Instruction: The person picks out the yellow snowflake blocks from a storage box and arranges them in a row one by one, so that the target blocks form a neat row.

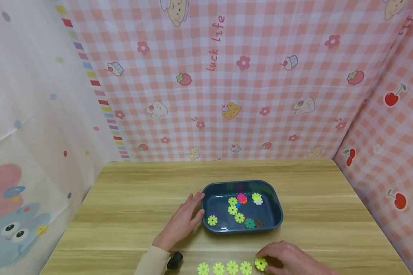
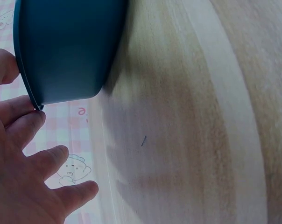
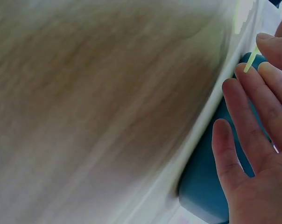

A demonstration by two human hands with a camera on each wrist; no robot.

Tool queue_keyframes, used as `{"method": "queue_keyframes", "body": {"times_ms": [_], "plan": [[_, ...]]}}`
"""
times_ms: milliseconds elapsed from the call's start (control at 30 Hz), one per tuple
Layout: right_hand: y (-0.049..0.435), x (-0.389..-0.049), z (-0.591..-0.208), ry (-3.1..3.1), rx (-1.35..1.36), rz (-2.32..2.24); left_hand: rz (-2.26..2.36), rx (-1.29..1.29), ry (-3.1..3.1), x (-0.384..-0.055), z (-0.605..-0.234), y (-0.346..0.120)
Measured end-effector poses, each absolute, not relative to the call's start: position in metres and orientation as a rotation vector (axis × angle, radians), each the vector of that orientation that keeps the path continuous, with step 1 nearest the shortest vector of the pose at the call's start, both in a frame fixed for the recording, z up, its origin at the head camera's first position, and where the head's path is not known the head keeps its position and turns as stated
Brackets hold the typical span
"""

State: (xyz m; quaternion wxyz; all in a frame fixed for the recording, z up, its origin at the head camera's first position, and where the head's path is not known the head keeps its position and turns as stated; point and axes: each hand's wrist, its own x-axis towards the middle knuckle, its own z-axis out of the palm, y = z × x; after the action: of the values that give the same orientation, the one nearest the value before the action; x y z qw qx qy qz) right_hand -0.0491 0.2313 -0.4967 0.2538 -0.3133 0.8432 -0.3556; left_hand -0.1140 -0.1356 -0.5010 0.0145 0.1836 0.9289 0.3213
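Observation:
My left hand (image 1: pixel 181 222) lies against the left end of a dark blue tray (image 1: pixel 242 231), its fingers extended along the rim. In the left wrist view its fingers (image 2: pixel 52 161) are spread, some of them touching the tray's edge. My right hand (image 1: pixel 290 259), below the tray's right front corner, pinches a yellow-green snowflake disc (image 1: pixel 260 264) between thumb and fingertips. The right wrist view shows that disc edge-on. To its left, several matching discs (image 1: pixel 232 267) lie in a row along the table's near side. Inside the tray are more yellow-green discs (image 1: pixel 232 209).
Also in the tray are a pink disc (image 1: pixel 241 197), a green disc (image 1: pixel 249 223), a brown disc (image 1: pixel 259 223) and a white one partly covered. The wood-grain table (image 1: pixel 141 191) meets a checked cloth (image 1: pixel 199 95) at the back. A black band (image 1: pixel 174 261) circles the left wrist.

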Motion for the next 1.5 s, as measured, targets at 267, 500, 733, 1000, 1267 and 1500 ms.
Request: {"method": "queue_keyframes", "body": {"times_ms": [267,500,733,1000,1267,1500], "plan": [[0.23,-0.051,-0.502,2.341,-0.907,-0.882,1.023,0.58,2.89,-0.114,-0.5,-0.135],[0.229,-0.053,-0.504,2.338,-0.933,-0.855,1.022,0.574,2.885,-0.114,-0.5,-0.136],[0.23,-0.053,-0.505,2.382,-1.028,-0.794,1.025,0.579,2.888,-0.114,-0.5,-0.135],[0.229,-0.052,-0.496,2.314,-0.906,-0.87,1.023,0.57,2.889,-0.114,-0.5,-0.135],[0.217,-0.061,-0.463,2.447,-0.977,-0.907,1.015,0.565,2.889,-0.113,-0.5,-0.136],[0.193,-0.074,-0.453,2.736,-1.371,-0.979,1.035,0.579,2.887,-0.113,-0.501,-0.136]]}}
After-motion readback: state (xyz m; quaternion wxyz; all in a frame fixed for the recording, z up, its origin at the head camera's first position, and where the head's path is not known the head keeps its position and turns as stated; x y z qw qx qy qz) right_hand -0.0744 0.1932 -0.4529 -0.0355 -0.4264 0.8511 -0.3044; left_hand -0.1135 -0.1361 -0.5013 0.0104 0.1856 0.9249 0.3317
